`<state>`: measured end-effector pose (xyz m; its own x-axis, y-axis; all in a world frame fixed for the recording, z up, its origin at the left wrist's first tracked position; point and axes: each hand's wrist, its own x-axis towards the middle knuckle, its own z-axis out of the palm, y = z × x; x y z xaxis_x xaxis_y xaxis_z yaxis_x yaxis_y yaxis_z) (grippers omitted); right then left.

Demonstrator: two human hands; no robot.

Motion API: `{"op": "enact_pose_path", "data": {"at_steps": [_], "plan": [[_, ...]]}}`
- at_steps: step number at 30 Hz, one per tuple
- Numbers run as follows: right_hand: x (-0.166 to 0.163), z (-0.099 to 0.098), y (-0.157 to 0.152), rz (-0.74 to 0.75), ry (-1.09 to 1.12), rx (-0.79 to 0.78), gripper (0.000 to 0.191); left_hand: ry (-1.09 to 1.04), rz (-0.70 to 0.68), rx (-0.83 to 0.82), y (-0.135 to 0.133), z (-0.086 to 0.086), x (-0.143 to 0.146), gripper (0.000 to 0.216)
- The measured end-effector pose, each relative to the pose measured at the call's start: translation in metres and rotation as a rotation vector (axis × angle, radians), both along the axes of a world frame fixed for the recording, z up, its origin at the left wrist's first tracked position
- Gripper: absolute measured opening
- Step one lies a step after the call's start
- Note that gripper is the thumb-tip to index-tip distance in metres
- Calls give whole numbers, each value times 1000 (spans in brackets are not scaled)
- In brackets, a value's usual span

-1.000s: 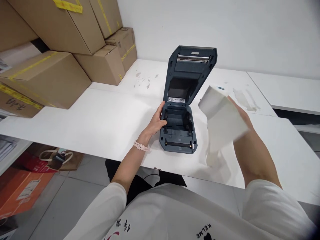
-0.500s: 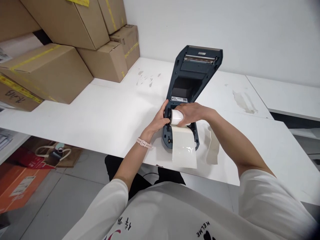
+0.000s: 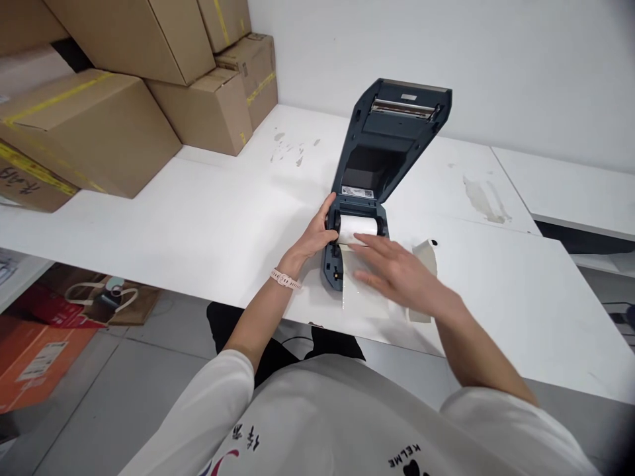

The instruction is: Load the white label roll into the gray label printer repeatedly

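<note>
A dark grey label printer [image 3: 342,274] sits on the white table [image 3: 198,225] with its lid [image 3: 391,142] tilted open. A white paper roll [image 3: 358,228] lies in its bay, and a strip of paper [image 3: 364,301] runs out over the front. My left hand [image 3: 320,235] grips the printer's left side at the bay. My right hand [image 3: 397,274] hovers flat over the strip, fingers stretched out, holding nothing. A loose strip of paper [image 3: 426,254] lies just right of the printer.
Cardboard boxes [image 3: 99,125] are stacked at the table's left and back left. A second white table [image 3: 570,188] stands to the right. Under the table on the left lie a bag [image 3: 112,297] and an orange box [image 3: 34,363]. Stains [image 3: 479,198] mark the tabletop.
My right hand brought the paper roll from the right, set it into the printer's bay, then let go and drew back over the paper strip. My left hand stayed on the printer.
</note>
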<state>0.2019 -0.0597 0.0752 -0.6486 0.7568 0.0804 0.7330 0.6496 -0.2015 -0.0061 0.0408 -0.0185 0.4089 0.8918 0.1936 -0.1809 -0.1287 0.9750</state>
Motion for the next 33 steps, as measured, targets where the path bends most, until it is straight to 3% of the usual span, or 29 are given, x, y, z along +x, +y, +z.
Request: {"op": "enact_pose_path", "data": {"at_steps": [4,8,18,33], "plan": [[-10,-31,-42,-60,21,37,64,11,21,11,1,-1,0,107],[-22,-48,-49,-145,47,85,66,22,14,10,2,-2,1,109],[-37,-55,-52,-217,-30,165,70,41,52,21,1,0,2,105],[-36,-55,-54,-162,3,105,80,80,63,38,0,0,0,100]]}}
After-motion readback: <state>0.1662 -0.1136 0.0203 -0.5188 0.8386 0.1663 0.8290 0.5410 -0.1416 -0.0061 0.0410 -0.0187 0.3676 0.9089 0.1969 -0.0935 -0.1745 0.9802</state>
